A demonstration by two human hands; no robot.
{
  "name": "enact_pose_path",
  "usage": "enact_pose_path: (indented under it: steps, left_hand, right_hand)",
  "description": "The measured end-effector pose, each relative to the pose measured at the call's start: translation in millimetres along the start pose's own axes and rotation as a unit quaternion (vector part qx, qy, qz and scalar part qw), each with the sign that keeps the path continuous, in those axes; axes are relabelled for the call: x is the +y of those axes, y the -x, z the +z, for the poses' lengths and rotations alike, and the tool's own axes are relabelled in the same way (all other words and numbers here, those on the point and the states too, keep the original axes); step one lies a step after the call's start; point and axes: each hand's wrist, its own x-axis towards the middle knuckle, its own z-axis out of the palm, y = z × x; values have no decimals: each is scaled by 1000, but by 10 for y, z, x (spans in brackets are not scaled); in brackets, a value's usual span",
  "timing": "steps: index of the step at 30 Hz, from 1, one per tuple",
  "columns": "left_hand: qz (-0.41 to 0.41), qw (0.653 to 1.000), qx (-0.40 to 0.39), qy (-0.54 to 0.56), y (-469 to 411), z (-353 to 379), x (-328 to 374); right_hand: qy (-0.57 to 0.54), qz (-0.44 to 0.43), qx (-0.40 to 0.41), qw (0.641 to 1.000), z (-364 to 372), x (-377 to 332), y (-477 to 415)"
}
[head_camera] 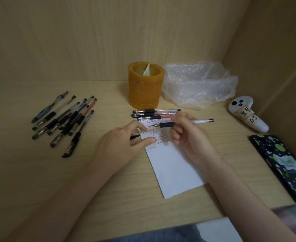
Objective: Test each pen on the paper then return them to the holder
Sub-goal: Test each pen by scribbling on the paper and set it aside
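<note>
My right hand (pixel 187 135) grips an uncapped pen (pixel 166 125) with a black grip and clear barrel, lying level just above the paper with its tip pointing left. The white paper (pixel 175 168) lies on the desk, its upper part covered with small written marks. My left hand (pixel 124 142) rests with finger and thumb on the paper's left edge and holds a black pen cap (pixel 135 136) in its palm. The orange cylindrical holder (pixel 145 89) stands behind the paper. Three capped pens (pixel 156 114) lie between holder and paper. Several more pens (pixel 65 119) are piled at the left.
A crumpled clear plastic bag (pixel 199 84) sits right of the holder. A white controller (pixel 248 116) with taped labels lies at the right, and a black phone (pixel 283 168) with green spots lies nearer me. Wooden walls close the desk (pixel 91 180) at the back and right.
</note>
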Motion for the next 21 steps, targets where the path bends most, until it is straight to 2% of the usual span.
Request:
enact_pose_path:
  steps: [5, 9, 15, 21]
  left_hand:
    - [-16, 999, -36, -21, 18, 21, -12]
    - [-12, 996, -48, -76, 23, 30, 11]
    - [-9, 995, -43, -92, 15, 48, 4]
    - [-4, 994, -45, -95, 18, 41, 16]
  right_hand:
    - [140, -7, 11, 990, -2, -20, 51]
    - [244, -52, 58, 967, 93, 40, 90]
    - [286, -71, 107, 950, 106, 143, 49]
    - [339, -103, 119, 928, 106, 189, 77]
